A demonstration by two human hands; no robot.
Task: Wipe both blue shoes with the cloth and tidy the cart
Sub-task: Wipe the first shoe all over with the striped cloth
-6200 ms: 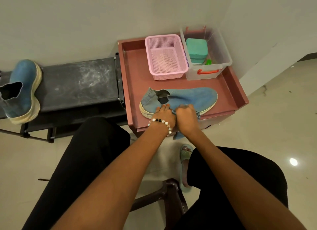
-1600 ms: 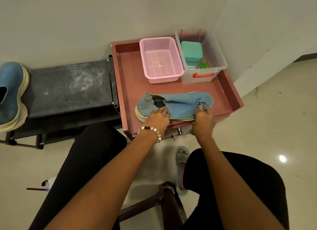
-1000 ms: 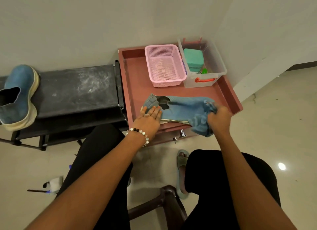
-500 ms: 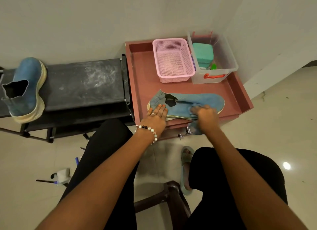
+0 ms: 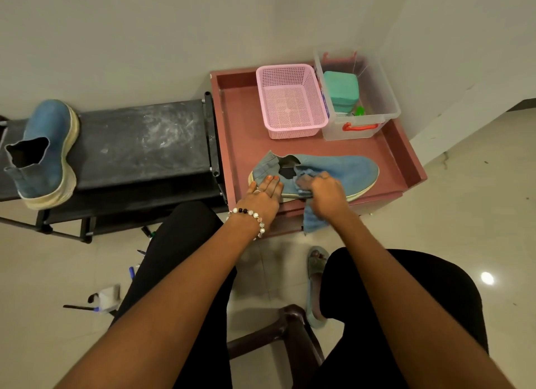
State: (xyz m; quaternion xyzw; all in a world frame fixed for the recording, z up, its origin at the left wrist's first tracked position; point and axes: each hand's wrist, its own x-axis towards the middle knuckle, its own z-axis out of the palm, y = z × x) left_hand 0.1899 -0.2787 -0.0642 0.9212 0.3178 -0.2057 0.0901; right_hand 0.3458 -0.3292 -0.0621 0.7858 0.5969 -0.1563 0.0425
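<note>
One blue shoe (image 5: pixel 345 172) lies on its side on the red cart top (image 5: pixel 240 127), toe to the right. My left hand (image 5: pixel 262 195) presses flat on its heel end, fingers straight. My right hand (image 5: pixel 324 192) grips a blue cloth (image 5: pixel 311 221) against the shoe's near side, close to its opening; the cloth's tail hangs over the cart's front edge. The second blue shoe (image 5: pixel 43 153) stands on the black bench (image 5: pixel 136 145) at the far left.
A pink mesh basket (image 5: pixel 290 101) and a clear plastic box (image 5: pixel 361 98) holding a green case stand at the back of the cart. Pens and small items lie on the tiled floor at the left. A dark stool edge shows between my legs.
My right hand has wiped with the cloth from the shoe's toe back along its near side toward the opening. My left hand stays pressed on the heel.
</note>
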